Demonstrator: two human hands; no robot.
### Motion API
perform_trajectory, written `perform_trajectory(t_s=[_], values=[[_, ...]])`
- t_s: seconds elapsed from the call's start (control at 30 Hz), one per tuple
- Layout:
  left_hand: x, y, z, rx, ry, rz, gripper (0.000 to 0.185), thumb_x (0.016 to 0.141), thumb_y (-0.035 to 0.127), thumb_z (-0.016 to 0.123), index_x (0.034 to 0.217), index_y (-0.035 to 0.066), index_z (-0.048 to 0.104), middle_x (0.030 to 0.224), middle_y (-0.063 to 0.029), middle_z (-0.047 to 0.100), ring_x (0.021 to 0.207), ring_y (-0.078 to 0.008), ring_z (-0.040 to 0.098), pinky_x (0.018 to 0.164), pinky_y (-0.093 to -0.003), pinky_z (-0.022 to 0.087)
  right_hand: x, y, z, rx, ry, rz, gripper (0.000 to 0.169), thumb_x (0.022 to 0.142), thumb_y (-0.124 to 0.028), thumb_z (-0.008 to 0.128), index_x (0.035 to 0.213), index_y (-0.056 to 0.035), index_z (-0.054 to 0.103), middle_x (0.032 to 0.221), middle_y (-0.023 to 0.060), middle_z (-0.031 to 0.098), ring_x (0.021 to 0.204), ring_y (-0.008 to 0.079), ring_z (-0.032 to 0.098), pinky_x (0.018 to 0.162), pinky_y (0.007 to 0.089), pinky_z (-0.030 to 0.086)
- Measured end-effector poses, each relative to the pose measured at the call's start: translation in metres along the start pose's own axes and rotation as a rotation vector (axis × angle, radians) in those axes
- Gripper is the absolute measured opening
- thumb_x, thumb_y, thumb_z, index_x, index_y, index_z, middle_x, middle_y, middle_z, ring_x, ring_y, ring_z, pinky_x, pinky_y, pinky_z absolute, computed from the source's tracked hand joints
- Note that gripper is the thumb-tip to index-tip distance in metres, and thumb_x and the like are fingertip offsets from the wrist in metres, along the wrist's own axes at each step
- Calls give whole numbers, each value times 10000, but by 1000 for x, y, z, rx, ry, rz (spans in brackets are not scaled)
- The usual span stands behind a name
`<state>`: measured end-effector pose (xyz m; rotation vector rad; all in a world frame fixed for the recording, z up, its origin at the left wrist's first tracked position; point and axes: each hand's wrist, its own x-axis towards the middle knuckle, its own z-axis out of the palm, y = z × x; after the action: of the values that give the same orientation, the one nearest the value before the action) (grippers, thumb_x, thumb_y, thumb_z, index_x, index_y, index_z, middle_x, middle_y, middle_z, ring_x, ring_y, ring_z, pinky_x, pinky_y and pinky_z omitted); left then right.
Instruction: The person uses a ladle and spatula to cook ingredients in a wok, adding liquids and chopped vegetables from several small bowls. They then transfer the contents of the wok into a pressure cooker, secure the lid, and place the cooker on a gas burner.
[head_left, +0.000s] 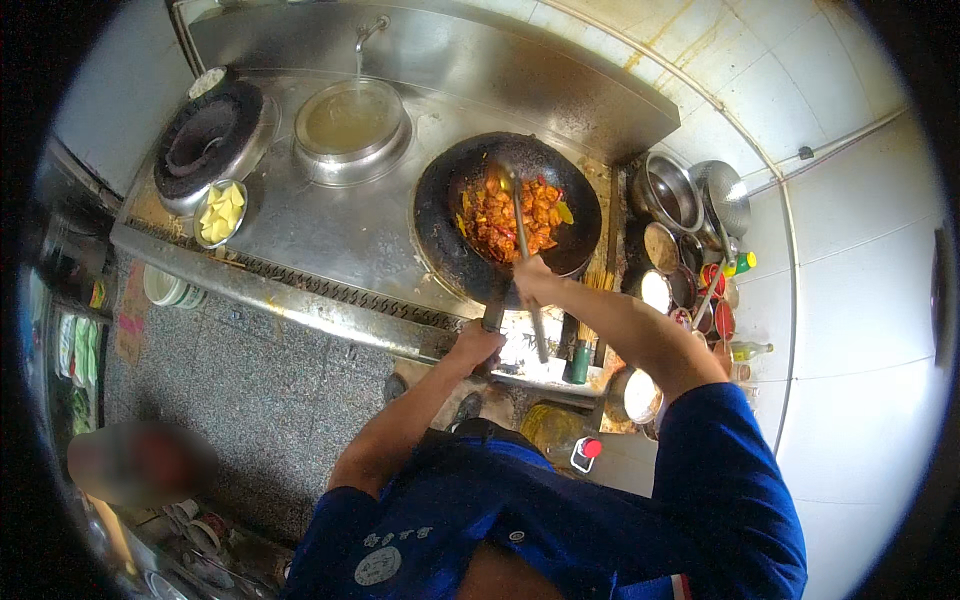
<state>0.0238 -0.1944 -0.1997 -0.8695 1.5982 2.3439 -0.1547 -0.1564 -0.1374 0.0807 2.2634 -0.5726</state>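
A large black wok (442, 202) sits on the right side of the steel range, holding reddish-brown chunks of food (529, 214) with red chillies and yellow-green pieces. My left hand (478, 342) grips the wok's handle (495, 304) near the range's front edge. Above the wok's near rim, my right hand (534, 279) is closed around the long metal handle of a ladle (519, 206). The ladle's head rests in or just over the food at the far side; it is partly blurred. The rear end of its handle sticks out below my right hand.
Left on the range are a bowl of pale yellow cut pieces (219, 214), a pot of cloudy liquid (352, 120) under a running tap (367, 34), and a second burner (196, 142). Seasoning containers (661, 247) and metal bowls (670, 191) crowd the right. A plastic bucket (171, 289) stands below.
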Motion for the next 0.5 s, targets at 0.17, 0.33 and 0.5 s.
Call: perform_trajectory(t_s=[0.17,0.33,0.5], values=[[-7,-1,0,-83,20,-22,115,734,62,640,696,-18,567,571,-89,573,457,-199,600,417,-353,488,-27,13,31,-9,119,-95,440,961,-386,457,834,27,541,566,111,528,493,271,574,427,435,450],[-9,-2,5,-25,-64,31,90,773,41,613,736,-20,558,601,-104,577,468,-204,602,414,-373,491,16,30,15,547,-408,25,482,988,-396,422,730,2,509,547,104,510,458,262,548,432,445,432],[-8,1,2,-12,-57,29,106,768,63,617,723,-23,574,605,-104,586,486,-207,617,402,-365,482,-20,-1,3,254,-195,-54,386,998,-360,403,755,-63,449,523,62,452,427,222,479,418,436,415]])
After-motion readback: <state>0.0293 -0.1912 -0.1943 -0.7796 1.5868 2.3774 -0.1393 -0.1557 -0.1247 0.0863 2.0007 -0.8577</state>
